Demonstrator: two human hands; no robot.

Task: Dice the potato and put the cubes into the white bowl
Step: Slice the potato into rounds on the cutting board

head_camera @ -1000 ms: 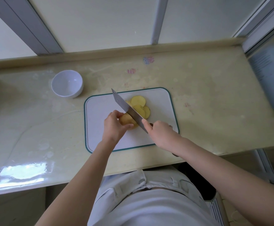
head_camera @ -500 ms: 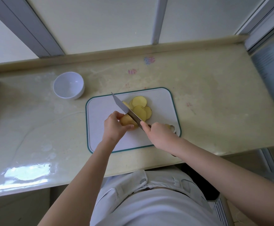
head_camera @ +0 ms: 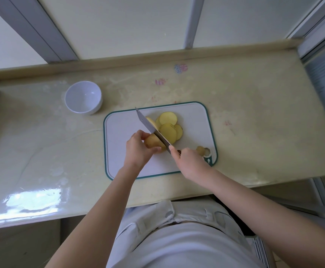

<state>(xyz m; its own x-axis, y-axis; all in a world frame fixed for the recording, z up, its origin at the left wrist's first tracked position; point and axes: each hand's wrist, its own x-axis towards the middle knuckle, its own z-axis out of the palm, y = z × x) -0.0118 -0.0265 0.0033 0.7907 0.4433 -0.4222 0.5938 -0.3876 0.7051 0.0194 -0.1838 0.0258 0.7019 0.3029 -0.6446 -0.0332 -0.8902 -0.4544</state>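
both hands are busy: the left hand curls round the uncut stub of the potato, fingertips on top and thumb along its near side, pinning it to the cutting board, while the right hand grips the handle of the knife, forefinger stretched forward along the back of the blade. the handle itself is almost wholly hidden inside the fist. the blade runs slantwise from the right hand toward the far left corner of the board, its edge set against the cut face of the potato just beside the left fingertips. on the other side of the blade, toward the far edge of the board, lie the potato slices, round yellow discs overlapping one another in a loose heap, one of them leaning against the blade. a small potato end piece sits near the board's near right corner, beside the hanging hole. the board, white with a green rim, lies near the middle of the bench, close to its near edge. the white bowl stands upright on the bench off the board's far left corner, apart from the board, with no potato in it
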